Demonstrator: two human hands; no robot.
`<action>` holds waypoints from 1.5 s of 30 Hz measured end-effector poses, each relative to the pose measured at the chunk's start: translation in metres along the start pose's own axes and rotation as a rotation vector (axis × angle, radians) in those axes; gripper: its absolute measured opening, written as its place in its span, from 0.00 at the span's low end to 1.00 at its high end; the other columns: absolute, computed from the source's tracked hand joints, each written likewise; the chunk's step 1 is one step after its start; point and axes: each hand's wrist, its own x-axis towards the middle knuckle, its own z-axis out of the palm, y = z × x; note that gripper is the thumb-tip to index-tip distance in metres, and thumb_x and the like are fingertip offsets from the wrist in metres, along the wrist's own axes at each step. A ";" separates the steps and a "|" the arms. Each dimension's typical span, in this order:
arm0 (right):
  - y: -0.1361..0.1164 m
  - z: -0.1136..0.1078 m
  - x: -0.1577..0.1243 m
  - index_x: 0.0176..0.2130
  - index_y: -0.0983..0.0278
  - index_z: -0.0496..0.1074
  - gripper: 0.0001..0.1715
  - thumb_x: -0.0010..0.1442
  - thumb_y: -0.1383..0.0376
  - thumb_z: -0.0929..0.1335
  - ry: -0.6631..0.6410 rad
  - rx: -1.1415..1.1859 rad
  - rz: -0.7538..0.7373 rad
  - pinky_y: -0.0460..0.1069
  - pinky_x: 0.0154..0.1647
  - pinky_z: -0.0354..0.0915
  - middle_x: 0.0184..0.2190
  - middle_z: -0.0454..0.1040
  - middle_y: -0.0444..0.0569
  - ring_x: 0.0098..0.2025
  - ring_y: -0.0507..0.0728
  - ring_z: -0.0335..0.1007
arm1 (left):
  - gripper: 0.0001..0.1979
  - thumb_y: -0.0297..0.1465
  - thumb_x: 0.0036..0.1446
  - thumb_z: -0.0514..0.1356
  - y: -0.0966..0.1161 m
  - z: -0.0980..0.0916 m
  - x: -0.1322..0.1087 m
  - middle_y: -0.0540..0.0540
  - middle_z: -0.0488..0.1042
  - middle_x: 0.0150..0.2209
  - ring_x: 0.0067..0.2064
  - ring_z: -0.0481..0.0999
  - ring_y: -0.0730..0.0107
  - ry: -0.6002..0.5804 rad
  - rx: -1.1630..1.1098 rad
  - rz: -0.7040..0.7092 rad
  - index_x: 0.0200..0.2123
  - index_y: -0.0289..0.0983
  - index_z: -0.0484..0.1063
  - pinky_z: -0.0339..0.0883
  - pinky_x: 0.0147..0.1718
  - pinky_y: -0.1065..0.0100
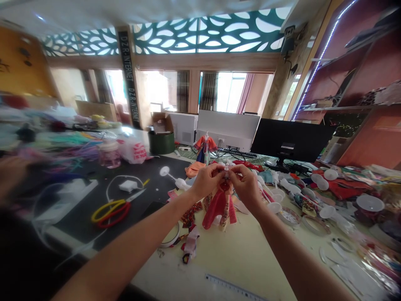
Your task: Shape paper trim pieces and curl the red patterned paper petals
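Observation:
Both arms reach forward over the table, and my hands meet at a small figure in a red cloth dress (216,207). My left hand (209,179) pinches the figure near its white top from the left. From the right, the fingertips of my right hand (246,184) close on the same spot. The small detail between the fingertips is mostly hidden. The red skirt hangs open below, with a patterned strip at its middle. Just behind my hands, another doll figure in an orange robe (206,144) stands upright.
Yellow-and-red-handled scissors (111,212) lie on a black mat (169,164) at left. A ruler (233,288) lies near the front. Tape rolls (315,225), fabric scraps and white plastic stands (370,203) crowd the right. Monitors (291,140) stand behind. Another person's blurred hand (14,171) shows far left.

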 end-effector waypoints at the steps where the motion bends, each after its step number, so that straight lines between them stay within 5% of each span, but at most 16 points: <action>1: 0.000 0.000 0.000 0.30 0.63 0.69 0.07 0.55 0.63 0.63 0.003 -0.007 -0.016 0.51 0.34 0.65 0.29 0.72 0.49 0.32 0.57 0.68 | 0.11 0.34 0.55 0.59 0.000 0.000 0.000 0.47 0.76 0.33 0.32 0.74 0.71 -0.004 -0.004 -0.002 0.38 0.34 0.74 0.67 0.29 0.73; 16: -0.005 -0.001 -0.007 0.30 0.61 0.65 0.04 0.56 0.65 0.62 0.032 -0.071 -0.169 0.53 0.41 0.62 0.34 0.72 0.50 0.38 0.59 0.68 | 0.11 0.34 0.55 0.59 -0.003 -0.001 0.000 0.47 0.75 0.34 0.33 0.73 0.71 -0.033 -0.038 -0.009 0.39 0.35 0.73 0.67 0.31 0.73; 31: 0.000 0.001 0.003 0.31 0.65 0.70 0.10 0.54 0.60 0.65 -0.048 0.218 0.107 0.48 0.28 0.65 0.26 0.74 0.48 0.28 0.55 0.70 | 0.10 0.32 0.55 0.59 0.002 -0.002 -0.003 0.46 0.75 0.35 0.34 0.74 0.71 -0.004 -0.060 -0.012 0.38 0.34 0.74 0.68 0.32 0.72; 45: -0.005 0.007 -0.010 0.33 0.64 0.74 0.10 0.57 0.64 0.64 0.079 0.243 0.027 0.52 0.40 0.66 0.35 0.75 0.50 0.38 0.57 0.70 | 0.09 0.32 0.55 0.59 0.002 -0.001 -0.005 0.46 0.76 0.35 0.34 0.75 0.70 0.011 -0.060 -0.002 0.38 0.35 0.74 0.68 0.33 0.72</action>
